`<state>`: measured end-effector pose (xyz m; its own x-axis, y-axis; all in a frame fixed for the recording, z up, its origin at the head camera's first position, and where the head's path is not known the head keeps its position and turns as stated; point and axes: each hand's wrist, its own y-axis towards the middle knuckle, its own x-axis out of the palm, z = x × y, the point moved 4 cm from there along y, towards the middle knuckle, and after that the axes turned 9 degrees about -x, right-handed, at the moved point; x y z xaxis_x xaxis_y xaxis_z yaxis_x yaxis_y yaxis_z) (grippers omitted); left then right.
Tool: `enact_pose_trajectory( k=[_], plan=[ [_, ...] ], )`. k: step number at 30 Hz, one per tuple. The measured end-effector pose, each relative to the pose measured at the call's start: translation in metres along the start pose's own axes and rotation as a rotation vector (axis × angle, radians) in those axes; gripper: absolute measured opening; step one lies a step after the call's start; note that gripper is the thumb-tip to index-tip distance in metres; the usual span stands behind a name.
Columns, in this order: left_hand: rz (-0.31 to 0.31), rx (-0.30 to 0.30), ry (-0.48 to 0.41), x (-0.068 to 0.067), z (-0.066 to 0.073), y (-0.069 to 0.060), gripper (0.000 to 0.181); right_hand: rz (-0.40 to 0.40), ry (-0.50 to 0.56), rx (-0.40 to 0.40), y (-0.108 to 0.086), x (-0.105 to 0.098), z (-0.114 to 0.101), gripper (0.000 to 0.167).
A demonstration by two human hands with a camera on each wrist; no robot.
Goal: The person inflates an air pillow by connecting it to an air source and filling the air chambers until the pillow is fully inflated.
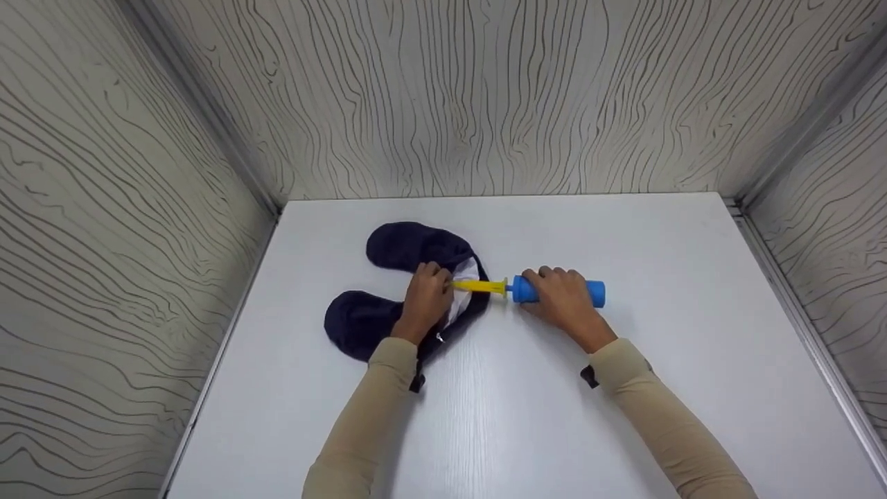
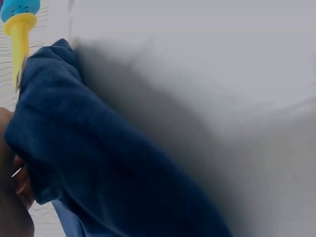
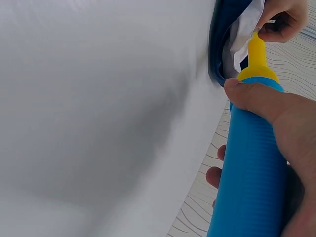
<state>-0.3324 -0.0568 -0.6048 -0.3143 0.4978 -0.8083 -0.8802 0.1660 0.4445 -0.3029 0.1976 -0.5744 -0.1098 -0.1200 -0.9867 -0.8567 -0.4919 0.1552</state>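
Note:
A dark blue U-shaped neck pillow (image 1: 357, 324) lies on the white table, its outer edge opened to show a white inner layer (image 1: 466, 269). My left hand (image 1: 427, 296) pinches the inner layer at the tip of a yellow nozzle (image 1: 485, 286); the exact spot under the fingertips is hidden. The nozzle belongs to a blue hand air pump (image 3: 252, 163). My right hand (image 1: 565, 298) grips the pump body, thumb on top near the nozzle end. In the left wrist view, the pillow's fabric (image 2: 94, 133) covers most of the left fingers.
The white table (image 1: 499, 416) carries the pillow and pump around its middle. Wood-grain patterned panels (image 1: 450, 97) rise behind and at both sides. A small black buckle (image 1: 416, 382) hangs off the pillow's near edge, by the left forearm.

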Motion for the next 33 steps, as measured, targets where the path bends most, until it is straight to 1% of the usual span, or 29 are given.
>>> enact_pose_trajectory(
  k=[2,5,6,8,10,12,14,15,17,19,22,26,30,33],
  plan=[
    [0.008,0.022,0.020,-0.001,0.006,0.000,0.012,-0.005,0.007,0.008,0.001,0.000,-0.001,0.062],
    [-0.018,0.069,0.043,-0.001,0.020,0.000,0.027,0.003,0.011,0.003,0.001,-0.001,-0.001,0.061],
    [-0.039,0.084,0.050,-0.001,0.025,0.000,0.032,0.005,0.010,0.000,0.002,-0.001,-0.001,0.061],
    [-0.105,0.109,0.071,0.001,0.036,0.000,0.043,0.008,0.009,-0.008,0.002,-0.002,-0.002,0.061],
    [-0.171,0.135,0.111,0.005,0.045,0.000,0.048,0.013,0.003,-0.016,0.003,-0.002,-0.002,0.062],
    [-0.229,0.146,0.144,0.009,0.053,-0.001,0.051,0.013,0.003,-0.016,0.003,-0.003,-0.003,0.062],
    [-0.259,0.157,0.190,0.013,0.059,-0.001,0.051,0.020,0.002,-0.021,0.004,-0.004,-0.004,0.063],
    [-0.265,0.165,0.211,0.015,0.062,-0.001,0.051,0.024,0.000,-0.024,0.004,-0.005,-0.004,0.063],
    [-0.268,0.185,0.247,0.020,0.067,-0.002,0.050,0.031,-0.005,-0.030,0.004,-0.006,-0.005,0.063],
    [-0.254,0.216,0.281,0.024,0.071,-0.002,0.046,0.036,-0.012,-0.031,0.003,-0.008,-0.006,0.063],
    [-0.234,0.247,0.300,0.030,0.076,-0.001,0.041,0.042,-0.013,-0.026,0.003,-0.010,-0.007,0.062],
    [-0.176,0.261,0.320,0.034,0.077,-0.001,0.038,0.040,0.005,-0.034,0.004,-0.010,-0.009,0.061],
    [-0.114,0.291,0.343,0.035,0.075,-0.002,0.035,0.028,0.024,-0.044,0.005,-0.009,-0.010,0.061],
    [-0.103,0.298,0.345,0.034,0.073,-0.003,0.036,0.033,0.025,-0.048,0.005,-0.010,-0.009,0.062]
  ],
)
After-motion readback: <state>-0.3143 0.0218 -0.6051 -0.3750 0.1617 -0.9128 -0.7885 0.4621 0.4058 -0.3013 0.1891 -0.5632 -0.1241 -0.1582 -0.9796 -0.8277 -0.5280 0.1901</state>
